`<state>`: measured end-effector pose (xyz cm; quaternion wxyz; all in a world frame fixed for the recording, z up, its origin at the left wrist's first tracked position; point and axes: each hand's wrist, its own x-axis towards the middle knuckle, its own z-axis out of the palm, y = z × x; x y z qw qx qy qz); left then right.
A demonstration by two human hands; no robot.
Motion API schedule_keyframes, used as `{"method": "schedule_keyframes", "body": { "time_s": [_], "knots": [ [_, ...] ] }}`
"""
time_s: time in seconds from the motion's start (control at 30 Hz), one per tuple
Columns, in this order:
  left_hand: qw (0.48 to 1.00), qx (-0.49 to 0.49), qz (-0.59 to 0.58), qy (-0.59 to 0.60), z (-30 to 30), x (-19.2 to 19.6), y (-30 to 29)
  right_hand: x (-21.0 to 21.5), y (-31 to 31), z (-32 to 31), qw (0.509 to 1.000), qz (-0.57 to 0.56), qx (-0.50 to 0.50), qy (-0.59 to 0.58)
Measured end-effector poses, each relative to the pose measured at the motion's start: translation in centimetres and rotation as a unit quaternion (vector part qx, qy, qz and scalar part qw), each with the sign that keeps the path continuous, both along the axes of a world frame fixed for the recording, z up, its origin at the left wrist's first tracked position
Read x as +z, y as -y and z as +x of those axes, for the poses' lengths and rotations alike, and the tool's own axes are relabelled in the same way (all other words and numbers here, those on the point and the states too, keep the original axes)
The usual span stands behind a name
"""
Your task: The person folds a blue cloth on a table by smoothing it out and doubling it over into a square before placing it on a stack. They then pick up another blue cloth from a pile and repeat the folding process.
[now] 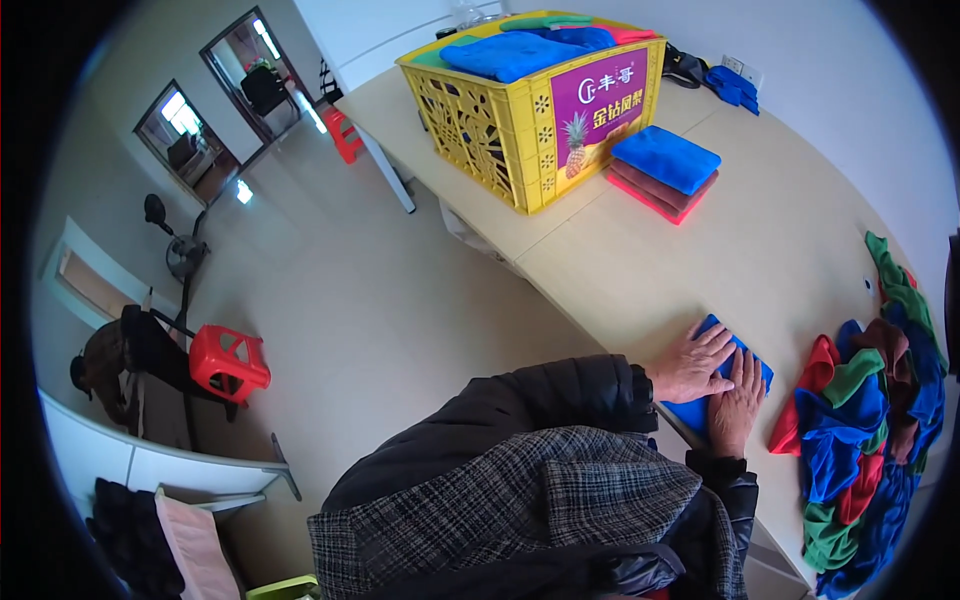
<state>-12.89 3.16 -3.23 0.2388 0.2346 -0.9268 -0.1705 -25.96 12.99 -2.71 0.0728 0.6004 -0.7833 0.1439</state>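
A blue cloth (762, 371) lies folded on the table near its front edge. My left hand (693, 365) rests flat on the cloth with its fingers stretched out. Beside it, my right hand (737, 408) also presses flat on the cloth, fingers extended. The hands are close together and cover much of the cloth's middle. Farther along the table sits a small stack of folded cloths, a blue cloth (668, 158) on top, a brown cloth (665, 184) under it and a red cloth (650, 196) at the bottom. To the right is a loose pile of crumpled cloths (845, 450) in blue, red, green and brown.
A yellow plastic crate (480, 150) holding folded cloths stands at the table's far end. Behind it lie a dark object (684, 68) and a blue bundle (735, 88) by the wall. On the floor at left are a red stool (228, 366) and a person in dark clothing (150, 345).
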Motion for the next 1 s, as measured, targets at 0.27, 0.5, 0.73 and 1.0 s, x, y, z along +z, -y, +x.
{"method": "schedule_keyframes", "body": {
  "time_s": [0.27, 0.5, 0.73, 1.0],
  "knots": [
    [0.999, 0.000, -0.030, -0.038, -0.1, -1.2, -0.2, 0.0, -0.4, 0.1, 1.000, 0.007, 0.004, -0.020],
    [1.000, -0.002, -0.003, -0.024, 0.1, -1.1, 0.1, -0.2, -0.1, 0.0, 1.000, 0.008, 0.009, -0.026],
    [0.999, -0.013, 0.001, -0.030, 0.2, -0.6, -0.6, -0.7, -1.1, -0.1, 1.000, -0.007, -0.004, -0.019],
    [0.999, -0.022, -0.037, -0.025, 0.1, 1.1, 0.3, 0.2, -1.5, -0.2, 0.999, -0.040, -0.014, 0.012]
  ]
}}
